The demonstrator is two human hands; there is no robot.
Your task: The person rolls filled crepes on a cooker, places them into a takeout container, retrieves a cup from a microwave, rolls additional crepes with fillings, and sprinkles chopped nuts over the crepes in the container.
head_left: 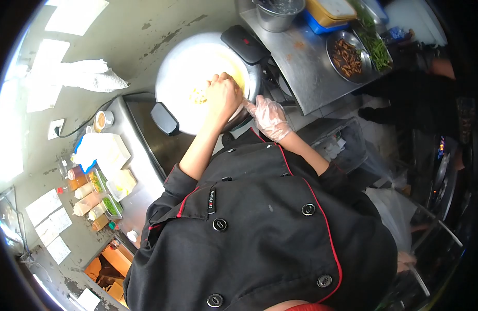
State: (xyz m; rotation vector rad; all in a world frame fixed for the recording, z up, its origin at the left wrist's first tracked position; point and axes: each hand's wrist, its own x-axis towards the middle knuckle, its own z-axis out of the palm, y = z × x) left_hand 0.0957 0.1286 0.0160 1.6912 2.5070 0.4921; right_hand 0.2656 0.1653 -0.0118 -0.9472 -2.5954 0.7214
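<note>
A large round metal pan with black handles lies ahead of me, its inside washed out by bright glare. Small pale yellow chopped bits are on its surface. My left hand, bare, is closed in a fist over the pan just right of these bits; whatever it may hold is hidden. My right hand wears a clear plastic glove. It is at the pan's near right rim, close to my left hand, with thumb and forefinger apart; whether it touches the rim I cannot tell.
On the right steel counter are a metal pot, a bowl of brown pieces and green vegetables. Sauce bottles and tubs of greens stand left. A grey bin is low at right; another person's arm shows beyond.
</note>
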